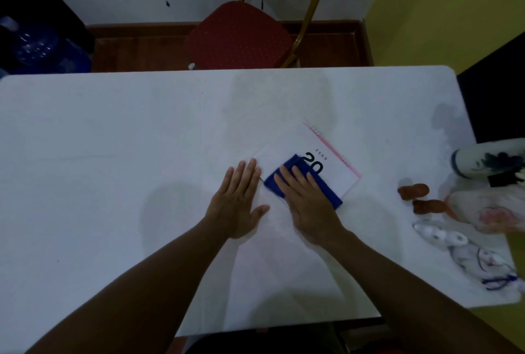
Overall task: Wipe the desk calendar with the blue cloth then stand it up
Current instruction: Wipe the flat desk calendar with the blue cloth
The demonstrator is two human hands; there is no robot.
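A white desk calendar with a pink spiral edge and a large dark "20" lies flat on the white table, right of centre. A folded blue cloth rests on the calendar's near half. My right hand lies flat on the cloth, fingers together, pressing it against the page. My left hand lies palm down with fingers spread, beside the calendar's left corner, its fingertips at the calendar's edge. Part of the cloth and of the printed number is hidden under my right hand.
A red chair stands behind the table's far edge. Along the right edge sit a blue-and-white ceramic vase lying on its side, two brown lumps, a plastic bag and several small white items.
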